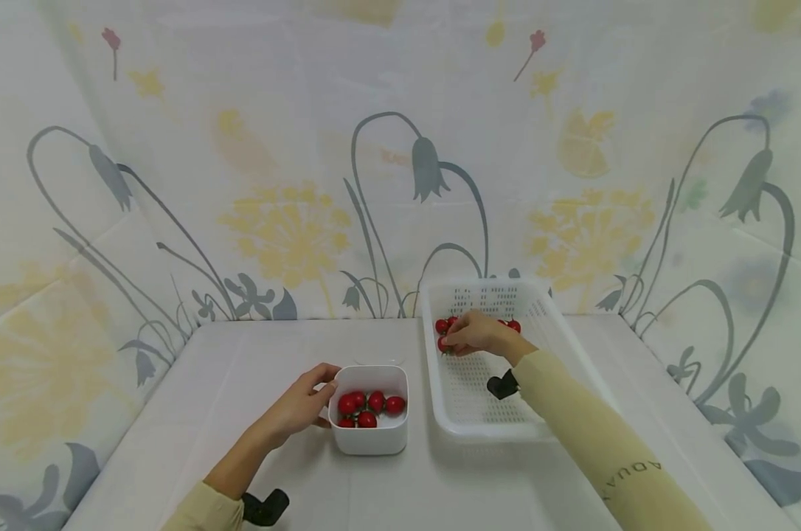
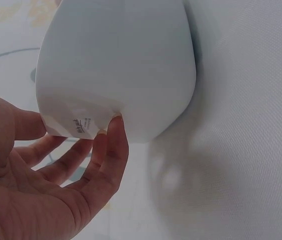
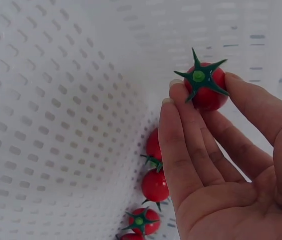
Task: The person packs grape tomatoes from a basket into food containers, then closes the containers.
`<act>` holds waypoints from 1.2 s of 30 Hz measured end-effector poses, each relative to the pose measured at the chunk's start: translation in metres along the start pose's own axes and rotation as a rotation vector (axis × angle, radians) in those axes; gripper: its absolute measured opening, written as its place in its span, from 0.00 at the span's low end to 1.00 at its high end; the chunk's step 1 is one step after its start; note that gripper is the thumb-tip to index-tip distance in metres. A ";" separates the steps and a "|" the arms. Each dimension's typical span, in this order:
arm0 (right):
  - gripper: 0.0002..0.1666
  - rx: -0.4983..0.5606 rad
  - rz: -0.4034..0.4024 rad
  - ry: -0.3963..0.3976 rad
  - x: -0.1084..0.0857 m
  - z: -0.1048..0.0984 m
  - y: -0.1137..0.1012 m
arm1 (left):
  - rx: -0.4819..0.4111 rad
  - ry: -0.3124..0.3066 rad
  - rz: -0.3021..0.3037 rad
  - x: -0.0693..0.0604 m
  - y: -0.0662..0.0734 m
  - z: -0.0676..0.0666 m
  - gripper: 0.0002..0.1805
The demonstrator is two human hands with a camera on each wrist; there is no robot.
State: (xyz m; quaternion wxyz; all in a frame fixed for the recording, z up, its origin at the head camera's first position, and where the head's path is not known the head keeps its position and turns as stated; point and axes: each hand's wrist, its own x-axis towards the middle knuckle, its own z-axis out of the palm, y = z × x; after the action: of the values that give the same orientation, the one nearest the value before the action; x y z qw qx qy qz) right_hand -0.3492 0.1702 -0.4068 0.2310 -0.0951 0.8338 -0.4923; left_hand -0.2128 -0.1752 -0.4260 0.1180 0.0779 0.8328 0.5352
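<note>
My right hand (image 1: 483,333) is inside a white perforated basket (image 1: 463,431), pinching a cherry tomato (image 3: 214,97) between thumb and fingertips. A green star-shaped stem top faces the right wrist camera. Beyond the fingers, several more cherry tomatoes (image 3: 155,185) lie along the far part of the basket, some hidden behind the hand. To the left, my left hand (image 1: 301,404) grips the left side of a small white container (image 1: 372,442), thumb near the rim and fingertips against the outer wall (image 2: 116,60). Several red cherry tomatoes (image 1: 367,420) rest inside that container.
Container and basket stand side by side on a white-covered table (image 1: 241,361), a narrow gap between them. A flower-printed sheet (image 1: 294,236) hangs behind and along both sides. Black wrist pieces (image 1: 265,507) sit below each forearm.
</note>
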 end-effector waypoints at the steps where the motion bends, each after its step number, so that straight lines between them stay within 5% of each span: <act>1: 0.14 0.004 -0.003 0.000 -0.001 0.000 -0.001 | 0.001 0.004 -0.001 0.000 0.000 0.000 0.19; 36: 0.13 0.009 -0.127 -0.031 -0.051 -0.003 -0.027 | -0.010 -0.014 0.008 0.000 0.000 -0.001 0.19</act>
State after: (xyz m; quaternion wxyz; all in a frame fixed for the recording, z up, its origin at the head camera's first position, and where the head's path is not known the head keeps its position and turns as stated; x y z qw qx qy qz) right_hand -0.3082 0.1792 -0.3675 0.2126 -0.1545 0.8201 -0.5083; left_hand -0.2125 -0.1761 -0.4258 0.1220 0.0842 0.8290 0.5392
